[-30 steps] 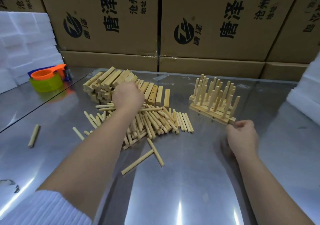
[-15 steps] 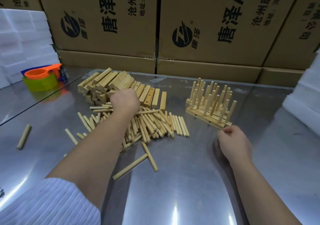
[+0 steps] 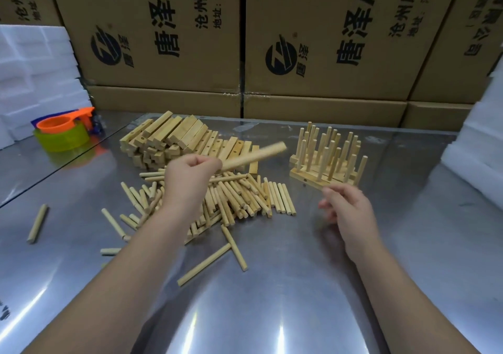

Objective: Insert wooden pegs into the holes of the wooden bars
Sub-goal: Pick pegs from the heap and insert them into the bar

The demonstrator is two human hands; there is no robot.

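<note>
Gripping a blurred wooden bar (image 3: 254, 155) in a closed fist, the left hand (image 3: 190, 175) hovers above the peg pile (image 3: 234, 195), and the bar sticks out to the right and slightly up from the knuckles. The right hand (image 3: 347, 206) hangs over bare table (image 3: 299, 285) just near of the finished bars (image 3: 326, 160), fingers loosely curled and parted, holding nothing that can be seen. Those finished bars lie side by side at the far right of the work area, each with pegs standing upright in its holes. Loose pegs spread across the middle of the steel table, most lying roughly parallel, with a few strays nearer the camera, two of them crossing at one end (image 3: 217, 255). One lone peg (image 3: 37, 223) lies well apart at the left. Beyond the pile sits a stack of empty bars (image 3: 177, 141), some showing drilled holes along their sides. At the far left stand an orange cup (image 3: 61, 123) nested on a yellow-green tub (image 3: 64, 140), next to white foam blocks (image 3: 30, 76). Printed cardboard boxes (image 3: 313, 40) wall off the back, and more foam (image 3: 479, 141) edges the right.
</note>
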